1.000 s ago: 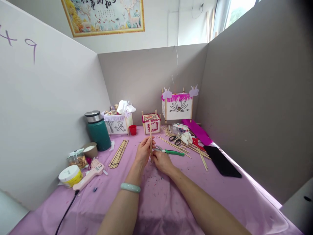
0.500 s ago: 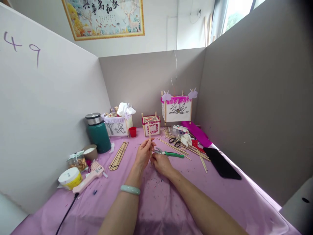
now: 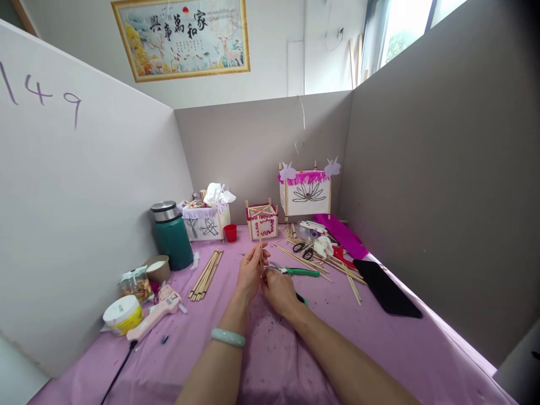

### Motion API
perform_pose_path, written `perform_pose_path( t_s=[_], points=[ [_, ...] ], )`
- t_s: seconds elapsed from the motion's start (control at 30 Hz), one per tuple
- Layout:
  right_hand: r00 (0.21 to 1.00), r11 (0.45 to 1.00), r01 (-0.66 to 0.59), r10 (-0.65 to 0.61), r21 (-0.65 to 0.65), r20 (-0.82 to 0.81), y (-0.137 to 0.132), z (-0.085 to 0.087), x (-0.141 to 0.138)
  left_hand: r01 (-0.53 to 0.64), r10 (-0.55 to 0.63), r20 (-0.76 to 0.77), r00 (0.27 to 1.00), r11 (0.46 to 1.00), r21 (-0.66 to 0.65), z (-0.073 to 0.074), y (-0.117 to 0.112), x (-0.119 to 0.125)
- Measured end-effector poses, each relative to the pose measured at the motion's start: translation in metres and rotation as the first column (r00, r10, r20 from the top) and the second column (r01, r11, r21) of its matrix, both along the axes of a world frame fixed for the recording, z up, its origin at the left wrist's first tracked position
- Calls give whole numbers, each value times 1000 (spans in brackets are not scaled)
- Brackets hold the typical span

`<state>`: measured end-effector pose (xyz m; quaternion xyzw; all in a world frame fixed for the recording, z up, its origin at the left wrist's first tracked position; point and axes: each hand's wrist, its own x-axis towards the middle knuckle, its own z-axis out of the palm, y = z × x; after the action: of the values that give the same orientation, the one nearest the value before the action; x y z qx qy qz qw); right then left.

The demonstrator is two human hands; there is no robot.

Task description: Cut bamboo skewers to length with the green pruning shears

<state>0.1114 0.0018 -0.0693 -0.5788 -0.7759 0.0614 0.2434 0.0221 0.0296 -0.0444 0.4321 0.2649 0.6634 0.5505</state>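
My left hand (image 3: 250, 274) pinches a thin wooden stick (image 3: 261, 247) and holds it nearly upright over the purple table cover. My right hand (image 3: 277, 291) is closed round the lower end of the same stick, right beside the left hand. A pale green bangle (image 3: 228, 337) sits on my left wrist. Green-handled pliers (image 3: 295, 271) lie just beyond my right hand.
A bundle of sticks (image 3: 206, 274) lies to the left, with a pink glue gun (image 3: 155, 311), a yellow tub (image 3: 122, 315) and a teal flask (image 3: 172, 236). Three paper lanterns (image 3: 306, 191) stand at the back. Scissors (image 3: 304, 247), loose sticks and a black pad (image 3: 386, 287) lie right. Grey partitions enclose the table.
Both hands have come slightly nearer with the stick, and its top now sits lower. The camera has tilted a little upward.
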Motion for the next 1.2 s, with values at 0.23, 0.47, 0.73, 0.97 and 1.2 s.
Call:
perform_pose_path(
  t_s=[0.23,0.47,0.73,0.97,1.2],
  points=[
    [999,999,-53,53,-14,-6,2,-4,4,61,-61,35,998,998,-9,-1,1,-5],
    [992,991,-126,127,-35,14,6,-3,12,94,-94,19,995,996,-7,3,-3,-6],
    [985,982,-173,173,-82,-8,11,-3,17,140,-141,-17,990,990,-18,3,-4,-7],
    [983,981,-181,180,-67,-20,14,-4,19,147,-147,-17,989,989,-18,2,-2,-8],
    [980,978,-196,197,-70,4,8,0,17,131,-131,-5,991,991,-2,-1,1,-8]
  ],
)
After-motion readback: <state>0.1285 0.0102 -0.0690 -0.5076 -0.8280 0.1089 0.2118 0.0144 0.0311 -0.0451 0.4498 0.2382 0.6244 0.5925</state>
